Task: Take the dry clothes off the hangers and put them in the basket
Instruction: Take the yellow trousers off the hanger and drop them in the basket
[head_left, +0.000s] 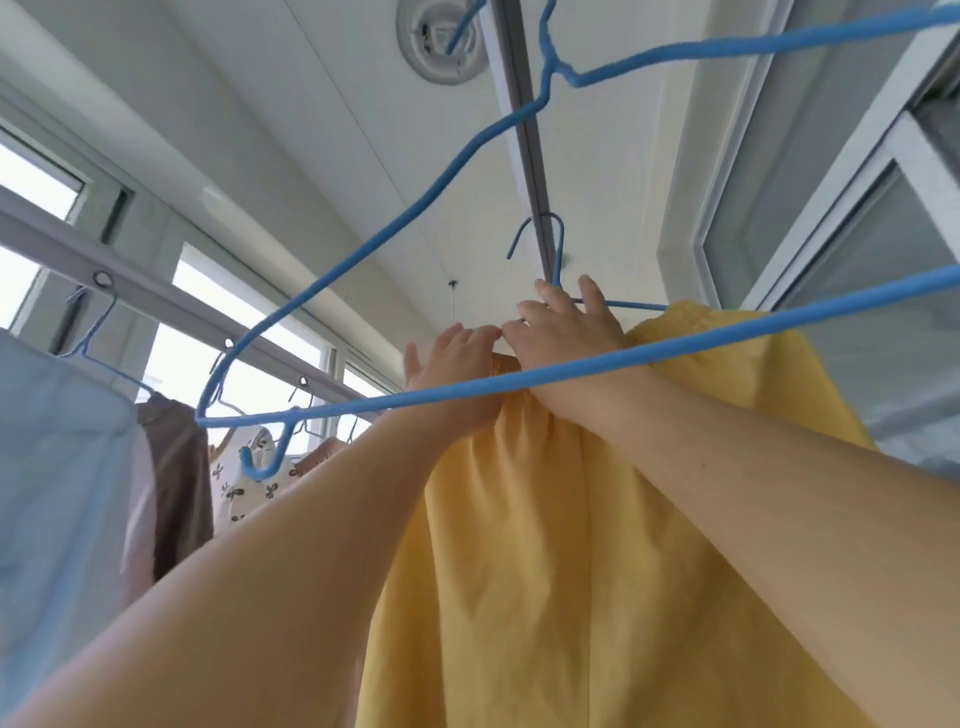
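A yellow garment hangs from a blue hanger hooked on the overhead rail. Both my arms reach up to its top edge. My left hand is at the garment's left top corner, fingers bent onto the gathered cloth. My right hand lies over the hanger's bar and the cloth, fingers spread upward. An empty blue hanger hangs close in front of the camera and crosses both wrists. No basket is in view.
On a second rail to the left hang a light blue shirt, a brown garment and a white patterned one. Windows run behind them. A round ceiling fixture sits above.
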